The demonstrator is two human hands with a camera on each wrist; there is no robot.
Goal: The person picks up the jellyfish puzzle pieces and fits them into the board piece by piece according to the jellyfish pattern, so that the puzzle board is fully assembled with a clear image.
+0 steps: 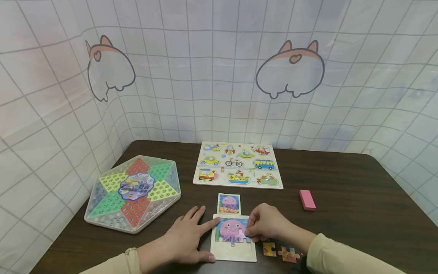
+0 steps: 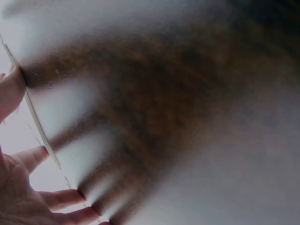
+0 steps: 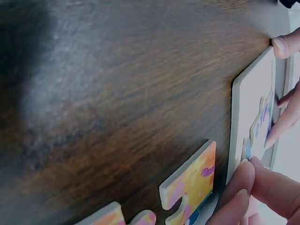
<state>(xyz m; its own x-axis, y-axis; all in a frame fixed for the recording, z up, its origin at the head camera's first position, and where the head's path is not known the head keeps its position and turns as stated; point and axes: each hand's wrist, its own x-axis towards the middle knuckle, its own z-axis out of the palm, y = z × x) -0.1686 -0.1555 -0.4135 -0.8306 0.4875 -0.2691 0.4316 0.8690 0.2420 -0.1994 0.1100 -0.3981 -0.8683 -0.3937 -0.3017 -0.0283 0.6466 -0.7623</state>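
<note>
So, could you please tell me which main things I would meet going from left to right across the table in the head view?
Going by their middles: hexagonal game board → left hand → jellyfish puzzle tray → right hand → pink block.

Desk (image 1: 349, 213): dark brown, visible wood grain, far corners rounded. White cloth (image 1: 212, 83) hangs behind the far edge and runs down past the left and right edges, so three sides are covered. Thin grey grid on it, lines wavy. Two cartoon animal rears: left print (image 1: 111, 74) above the far-left corner, right print (image 1: 291, 76) above the far edge, right of middle. Pale glare on the desk in both wrist views.
</note>
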